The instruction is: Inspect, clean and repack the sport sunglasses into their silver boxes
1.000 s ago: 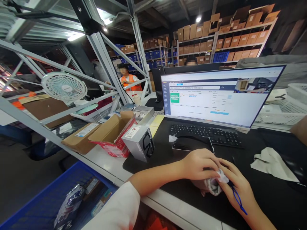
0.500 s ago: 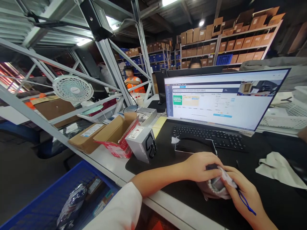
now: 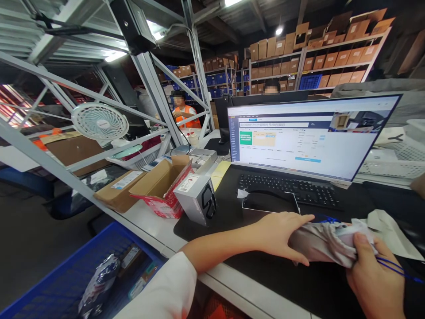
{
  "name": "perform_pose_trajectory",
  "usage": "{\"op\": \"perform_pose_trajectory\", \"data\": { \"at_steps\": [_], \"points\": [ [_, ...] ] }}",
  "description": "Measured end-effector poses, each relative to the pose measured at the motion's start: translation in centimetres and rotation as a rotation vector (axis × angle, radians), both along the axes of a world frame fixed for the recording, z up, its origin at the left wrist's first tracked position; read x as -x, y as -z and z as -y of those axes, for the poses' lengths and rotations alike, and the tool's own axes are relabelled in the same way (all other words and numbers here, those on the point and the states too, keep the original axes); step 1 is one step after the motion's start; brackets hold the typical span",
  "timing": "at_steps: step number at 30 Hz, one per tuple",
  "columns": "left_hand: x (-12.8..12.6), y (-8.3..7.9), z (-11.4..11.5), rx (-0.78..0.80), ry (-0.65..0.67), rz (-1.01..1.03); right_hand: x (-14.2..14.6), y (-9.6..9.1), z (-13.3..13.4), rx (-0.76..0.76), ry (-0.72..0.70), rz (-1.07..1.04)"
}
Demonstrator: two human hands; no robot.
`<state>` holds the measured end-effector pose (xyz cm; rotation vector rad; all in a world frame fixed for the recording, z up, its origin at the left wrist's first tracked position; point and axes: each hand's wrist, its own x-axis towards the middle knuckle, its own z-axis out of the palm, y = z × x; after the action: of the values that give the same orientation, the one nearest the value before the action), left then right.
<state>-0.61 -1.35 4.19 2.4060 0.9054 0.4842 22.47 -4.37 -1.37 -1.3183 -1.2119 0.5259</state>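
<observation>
A grey cloth pouch with a blue drawstring lies stretched across the black desk mat. My left hand pinches its left end, thumb under and fingers over. My right hand is closed round its right end, thumb on top, with the blue cord trailing off to the right. Something white shows inside the pouch's mouth, but I cannot make out what it is.
A monitor and keyboard stand behind the hands, with a black tablet in front. A grey product box, open cardboard boxes, a fan and a blue crate sit left. A crumpled cloth lies right. Two people sit beyond.
My right hand has pulled away to the right, stretching the pouch out long. Before, both hands were bunched together over it.
</observation>
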Motion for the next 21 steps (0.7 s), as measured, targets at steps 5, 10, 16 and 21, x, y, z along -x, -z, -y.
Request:
{"op": "perform_pose_trajectory", "data": {
  "at_steps": [5, 10, 16, 21],
  "points": [
    [0.0, 0.1, -0.2, 0.061, -0.035, -0.056, 0.6, -0.5, -0.5, 0.241, -0.037, -0.613],
    [0.1, -0.1, 0.0, 0.107, 0.023, -0.059, 0.2, 0.4, -1.7, 0.201, -0.139, -0.776],
    [0.6, -0.3, -0.6, 0.104, -0.037, -0.083, -1.2, 1.0, -3.5, 0.139, -0.213, -0.799],
    [1.6, -0.9, -1.5, 0.036, -0.090, -0.104, -2.1, -0.3, -4.7, 0.027, -0.059, -0.908]
  ]
}}
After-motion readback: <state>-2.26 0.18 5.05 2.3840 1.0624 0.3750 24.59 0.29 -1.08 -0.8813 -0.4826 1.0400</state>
